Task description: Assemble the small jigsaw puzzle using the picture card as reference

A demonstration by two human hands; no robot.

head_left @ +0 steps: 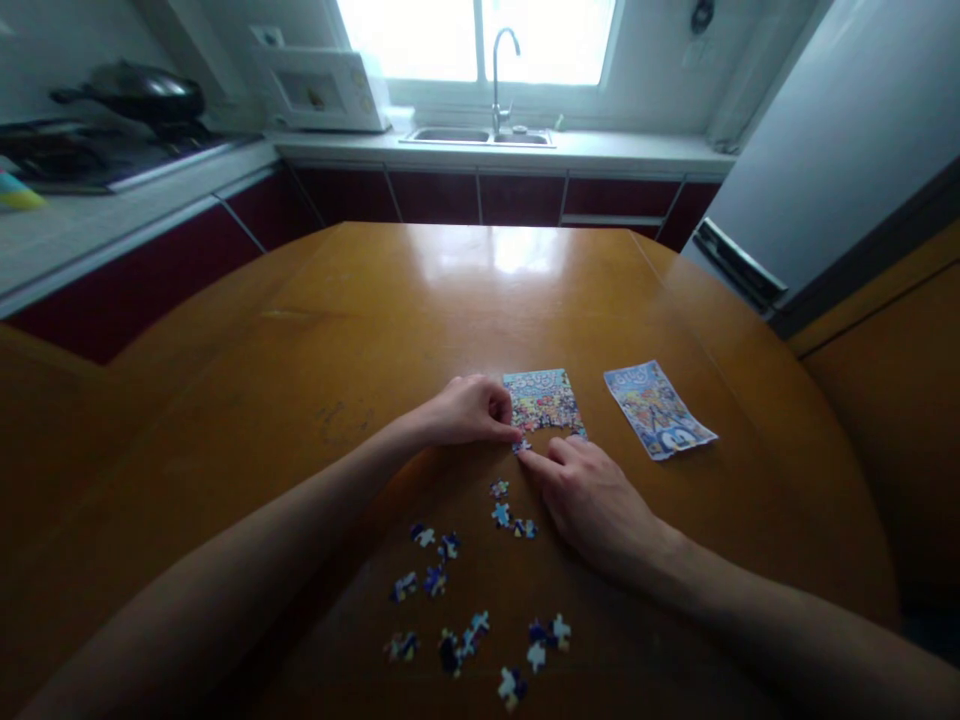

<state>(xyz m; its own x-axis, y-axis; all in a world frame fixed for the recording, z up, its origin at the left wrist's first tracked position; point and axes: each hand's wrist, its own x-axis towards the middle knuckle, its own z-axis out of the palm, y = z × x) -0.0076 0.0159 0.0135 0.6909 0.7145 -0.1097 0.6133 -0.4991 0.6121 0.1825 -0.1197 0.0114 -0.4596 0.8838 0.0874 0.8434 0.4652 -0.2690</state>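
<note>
A partly assembled colourful jigsaw point(543, 400) lies on the wooden table point(420, 300). My left hand point(471, 410) is curled at the puzzle's lower left corner, its fingertips pinched against a small puzzle piece point(520, 444). My right hand point(592, 500) rests flat below the puzzle, its index finger stretched out and touching that same piece. Several loose pieces point(465, 590) are scattered on the table nearer to me. A printed reference picture point(658, 410) lies to the right of the puzzle.
Behind the table runs a kitchen counter with a sink and tap point(499, 110), a microwave point(322, 90) and a wok on a stove point(142, 95). A grey fridge point(817, 160) stands at the right.
</note>
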